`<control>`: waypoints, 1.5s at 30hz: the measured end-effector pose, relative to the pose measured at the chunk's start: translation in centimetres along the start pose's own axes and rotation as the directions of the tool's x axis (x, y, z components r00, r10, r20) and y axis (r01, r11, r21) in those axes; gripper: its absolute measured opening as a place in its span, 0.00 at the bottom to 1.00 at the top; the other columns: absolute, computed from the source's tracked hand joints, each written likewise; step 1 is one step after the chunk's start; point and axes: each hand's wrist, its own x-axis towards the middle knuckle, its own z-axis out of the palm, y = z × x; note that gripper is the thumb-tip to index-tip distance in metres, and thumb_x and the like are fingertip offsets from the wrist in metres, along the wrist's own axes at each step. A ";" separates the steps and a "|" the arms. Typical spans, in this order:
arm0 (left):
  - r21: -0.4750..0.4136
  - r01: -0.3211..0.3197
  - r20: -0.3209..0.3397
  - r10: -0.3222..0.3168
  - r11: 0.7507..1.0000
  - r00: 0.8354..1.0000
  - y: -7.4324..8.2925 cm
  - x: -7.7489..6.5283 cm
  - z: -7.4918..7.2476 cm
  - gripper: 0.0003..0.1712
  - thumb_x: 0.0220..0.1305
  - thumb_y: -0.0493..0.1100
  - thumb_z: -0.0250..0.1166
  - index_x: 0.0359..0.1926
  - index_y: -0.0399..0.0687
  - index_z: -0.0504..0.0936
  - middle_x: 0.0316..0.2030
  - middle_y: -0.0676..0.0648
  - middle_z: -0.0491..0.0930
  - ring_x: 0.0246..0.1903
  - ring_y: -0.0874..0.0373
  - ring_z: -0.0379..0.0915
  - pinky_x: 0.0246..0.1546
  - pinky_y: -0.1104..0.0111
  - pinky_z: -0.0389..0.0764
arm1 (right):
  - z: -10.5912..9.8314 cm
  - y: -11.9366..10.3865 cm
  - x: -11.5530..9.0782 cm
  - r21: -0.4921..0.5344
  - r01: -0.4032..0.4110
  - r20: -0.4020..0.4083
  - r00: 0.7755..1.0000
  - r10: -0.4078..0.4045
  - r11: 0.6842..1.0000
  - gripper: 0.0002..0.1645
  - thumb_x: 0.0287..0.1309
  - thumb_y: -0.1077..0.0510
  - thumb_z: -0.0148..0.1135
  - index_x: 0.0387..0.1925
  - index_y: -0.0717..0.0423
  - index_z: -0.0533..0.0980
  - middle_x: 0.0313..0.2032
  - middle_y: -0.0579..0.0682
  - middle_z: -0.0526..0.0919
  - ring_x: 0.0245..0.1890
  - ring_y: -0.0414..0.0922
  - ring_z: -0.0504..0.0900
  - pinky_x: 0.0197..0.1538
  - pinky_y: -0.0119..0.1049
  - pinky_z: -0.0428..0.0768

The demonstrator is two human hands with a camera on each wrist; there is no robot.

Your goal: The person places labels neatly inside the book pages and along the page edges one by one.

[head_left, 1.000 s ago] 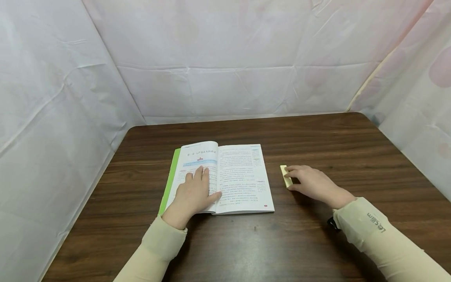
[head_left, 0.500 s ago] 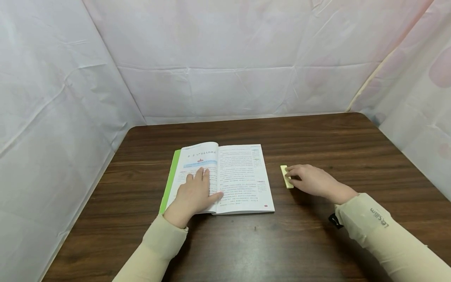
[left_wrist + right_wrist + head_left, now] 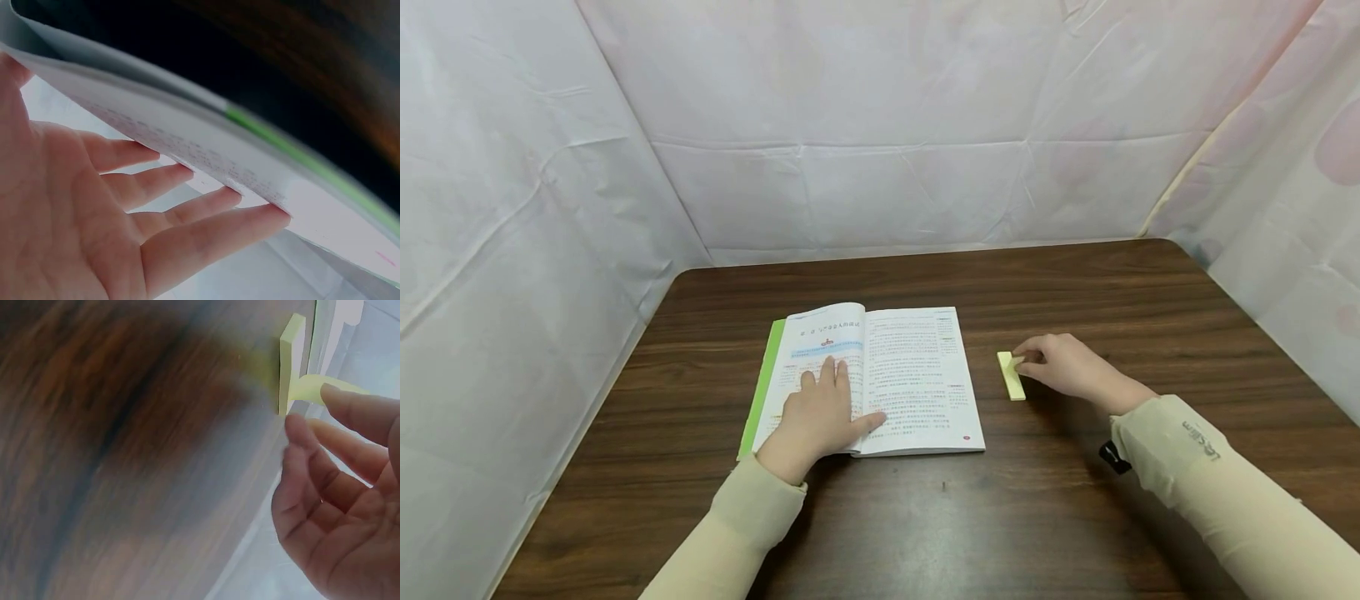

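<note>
An open book point(image 3: 917, 358) with printed pages and a green cover edge lies on the table. My left hand point(image 3: 820, 417) rests on its left page, fingers spread and the thumb across onto the right page. In the left wrist view the straight fingertips point(image 3: 275, 215) touch the paper. To the right of the book lies a narrow pad of yellow sticky notes point(image 3: 1011, 379). My right hand point(image 3: 1063, 364) is at its right side. In the right wrist view a yellow sticky note point(image 3: 309, 387) curves up from the pad to my thumb and forefinger, which pinch it.
The dark wood-grain table point(image 3: 940, 533) carries the book and the pad. White sheeting point(image 3: 850, 192) hangs behind the table and on both sides. A black strap point(image 3: 1114, 457) shows under the right sleeve.
My right hand has lifted slightly and moved off the pad's surface, pulling up a sticky note's end. The left thumb has slid a little rightward on the book.
</note>
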 end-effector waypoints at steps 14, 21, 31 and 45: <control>0.049 -0.003 -0.012 0.004 0.999 1.000 0.6 0.2 -0.2 0.65 0.54 0.80 0.57 0.73 0.32 0.58 0.73 0.32 0.58 0.63 0.31 0.63 0.36 0.48 0.81 | 0.5 1.5 1.0 0.471 -0.238 0.190 0.968 0.166 0.849 0.19 0.67 0.60 0.58 0.51 0.74 0.75 0.26 0.51 0.84 0.20 0.41 0.79 0.26 0.35 0.80; 0.050 0.008 0.018 -0.009 0.999 1.000 0.8 0.4 -0.6 0.65 0.53 0.79 0.58 0.75 0.34 0.55 0.72 0.33 0.58 0.63 0.33 0.62 0.39 0.47 0.80 | 0.7 1.6 1.4 0.656 -0.339 0.280 0.939 0.200 0.674 0.17 0.68 0.64 0.56 0.49 0.78 0.73 0.30 0.51 0.86 0.25 0.38 0.83 0.33 0.32 0.84; 0.030 0.025 0.060 -0.027 0.999 0.998 1.0 0.4 -0.7 0.65 0.55 0.78 0.58 0.76 0.35 0.52 0.74 0.32 0.55 0.64 0.31 0.60 0.42 0.42 0.80 | 1.1 1.0 1.7 0.730 -0.355 0.281 0.935 0.217 0.584 0.09 0.68 0.65 0.56 0.38 0.72 0.74 0.27 0.48 0.85 0.25 0.37 0.84 0.34 0.31 0.85; 0.016 0.040 0.091 -0.041 0.999 0.995 1.0 0.4 -1.1 0.64 0.56 0.77 0.59 0.76 0.35 0.51 0.74 0.32 0.53 0.65 0.30 0.59 0.44 0.37 0.77 | 0.8 0.2 1.5 0.780 -0.405 0.319 0.913 0.255 0.477 0.09 0.69 0.63 0.57 0.40 0.68 0.73 0.29 0.48 0.87 0.29 0.38 0.86 0.40 0.33 0.85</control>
